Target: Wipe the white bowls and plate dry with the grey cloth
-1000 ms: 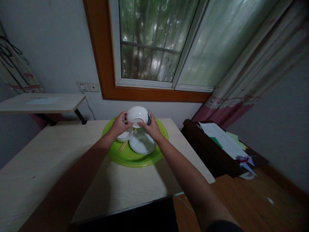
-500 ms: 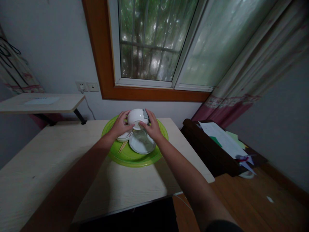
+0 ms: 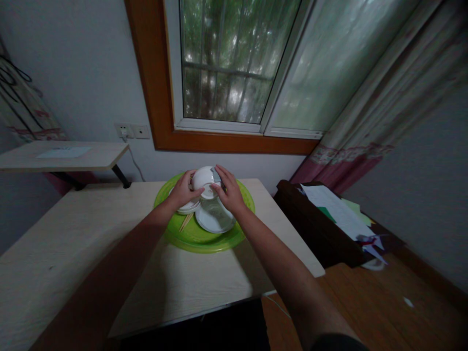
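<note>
Over the green basin (image 3: 204,245), a white bowl (image 3: 203,178) is tipped on its side with its base facing me. My left hand (image 3: 182,191) grips it from the left, thumb near the base. On the right side my right hand (image 3: 231,194) has its fingers and thumb closed around the bowl. A grey patch shows beneath those fingers; I cannot tell whether it is a cloth or a marking. A white plate (image 3: 214,222) lies below in the basin. Stacked white dishes (image 3: 187,206) sit partly hidden under my left hand, with wooden chopsticks (image 3: 186,223) just in front.
The basin stands on a pale wooden table (image 3: 146,273) against the wall under a window (image 3: 226,73). A raised shelf (image 3: 95,155) is at the left. Beyond the table's right edge, papers (image 3: 332,209) lie on a dark brown piece of furniture (image 3: 310,226).
The bowl has turned and shifted slightly down between my hands. My right fingers have slid a little to the left along it. The other dishes have stayed put.
</note>
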### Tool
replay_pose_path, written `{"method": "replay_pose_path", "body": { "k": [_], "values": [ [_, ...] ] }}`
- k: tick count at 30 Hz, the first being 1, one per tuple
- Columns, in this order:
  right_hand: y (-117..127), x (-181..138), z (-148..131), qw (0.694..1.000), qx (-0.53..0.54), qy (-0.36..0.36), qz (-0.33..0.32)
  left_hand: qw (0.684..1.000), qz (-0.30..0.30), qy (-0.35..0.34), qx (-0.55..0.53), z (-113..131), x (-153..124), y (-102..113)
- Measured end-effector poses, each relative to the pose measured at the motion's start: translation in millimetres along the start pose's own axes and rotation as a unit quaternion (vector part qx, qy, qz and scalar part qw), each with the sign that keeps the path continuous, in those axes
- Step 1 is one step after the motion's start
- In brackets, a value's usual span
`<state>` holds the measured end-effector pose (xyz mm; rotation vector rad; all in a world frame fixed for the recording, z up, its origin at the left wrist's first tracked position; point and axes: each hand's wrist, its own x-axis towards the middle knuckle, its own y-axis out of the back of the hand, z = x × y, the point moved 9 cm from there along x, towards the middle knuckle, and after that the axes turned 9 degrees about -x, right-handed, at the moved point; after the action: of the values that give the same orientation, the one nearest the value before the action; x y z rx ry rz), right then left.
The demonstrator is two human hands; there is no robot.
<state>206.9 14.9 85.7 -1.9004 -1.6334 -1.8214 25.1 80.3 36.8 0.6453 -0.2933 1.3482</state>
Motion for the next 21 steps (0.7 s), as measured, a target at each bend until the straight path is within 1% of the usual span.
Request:
{"method": "replay_pose_path", "body": {
  "k": [3,7,11,14,17,21],
  "values": [
    [-3,1,-3,1.0,-0.02,0.01,-0.007,1.0,0.012,0.001,0.024,2,0,3],
    [-7,1,-14,0.998,-0.043,0.044,-0.029,0.998,0.031,0.005,0.047,2,1,6],
    [-9,1,-28,0.995,-0.04,0.076,-0.05,0.998,0.05,0.0,0.044,6,2,7],
    [-9,1,-34,0.994,-0.035,0.089,-0.055,0.996,0.071,-0.002,0.044,11,2,11],
    [-9,1,-29,0.997,-0.023,0.066,-0.042,0.993,0.102,-0.002,0.056,12,2,19],
    [-13,-1,1,0.999,0.019,-0.037,-0.021,0.988,0.145,0.002,0.057,8,2,29]
  ]
}}
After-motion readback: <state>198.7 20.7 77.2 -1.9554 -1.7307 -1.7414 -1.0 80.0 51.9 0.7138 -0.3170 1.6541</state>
